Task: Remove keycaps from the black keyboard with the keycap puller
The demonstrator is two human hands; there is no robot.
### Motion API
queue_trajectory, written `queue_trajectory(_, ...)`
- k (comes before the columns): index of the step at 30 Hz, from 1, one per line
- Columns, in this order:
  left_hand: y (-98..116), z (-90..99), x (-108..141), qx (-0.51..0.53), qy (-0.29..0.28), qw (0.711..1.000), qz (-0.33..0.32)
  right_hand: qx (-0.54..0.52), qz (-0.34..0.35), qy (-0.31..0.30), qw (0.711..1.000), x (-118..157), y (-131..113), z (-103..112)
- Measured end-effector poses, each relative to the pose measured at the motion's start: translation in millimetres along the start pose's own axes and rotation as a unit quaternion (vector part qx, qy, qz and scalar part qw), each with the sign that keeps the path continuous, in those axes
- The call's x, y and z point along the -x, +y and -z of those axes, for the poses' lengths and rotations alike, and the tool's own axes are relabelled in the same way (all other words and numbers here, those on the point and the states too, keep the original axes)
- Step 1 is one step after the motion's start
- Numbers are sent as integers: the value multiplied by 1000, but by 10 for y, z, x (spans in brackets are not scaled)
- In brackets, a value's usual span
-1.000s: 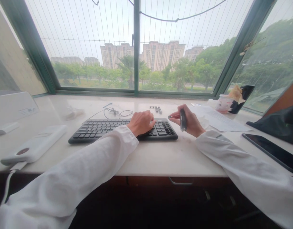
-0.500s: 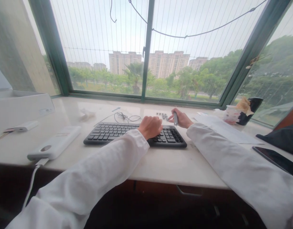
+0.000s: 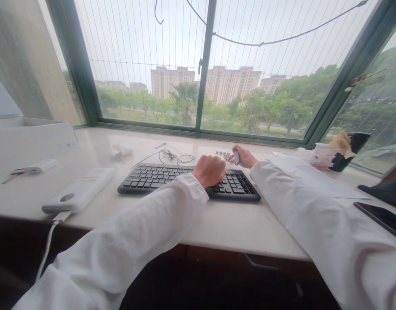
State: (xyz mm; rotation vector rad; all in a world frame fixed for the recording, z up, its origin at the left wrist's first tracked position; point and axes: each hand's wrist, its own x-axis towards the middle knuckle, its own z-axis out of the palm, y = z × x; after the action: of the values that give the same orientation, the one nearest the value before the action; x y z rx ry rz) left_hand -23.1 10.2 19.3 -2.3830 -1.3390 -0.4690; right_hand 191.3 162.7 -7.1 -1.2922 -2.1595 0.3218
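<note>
A black keyboard (image 3: 153, 176) lies on the pale worktop, with dark gaps at its right end where keycaps are off. My left hand (image 3: 209, 171) is curled closed over the keyboard, right of its middle; its fingertips are hidden, so I cannot tell what they hold. Beyond the keyboard's far right edge, my right hand (image 3: 247, 157) is closed around a slim grey metal tool (image 3: 237, 157), held upright; its exact kind does not show. Several loose keycaps (image 3: 221, 154) lie in rows just left of the right hand's fingers.
A thin black cable (image 3: 168, 153) coils behind the keyboard. Left are a white power bank (image 3: 80, 189) with a cord, a small white device (image 3: 43, 166) and a white box (image 3: 33, 140). Right are papers (image 3: 309, 176), a cup (image 3: 323, 155) and a phone (image 3: 383, 218). Windows close the back.
The view has shifted slightly, moving most of the scene rightward. My right hand, still holding the tool, has moved a little left relative to the keyboard. My left hand stays on the keyboard.
</note>
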Motion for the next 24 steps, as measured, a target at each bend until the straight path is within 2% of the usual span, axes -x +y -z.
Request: queue_trajectory(24,1,-23,-5,-9,1,1000,-1,-8,12,11,1000,-42,120,-86)
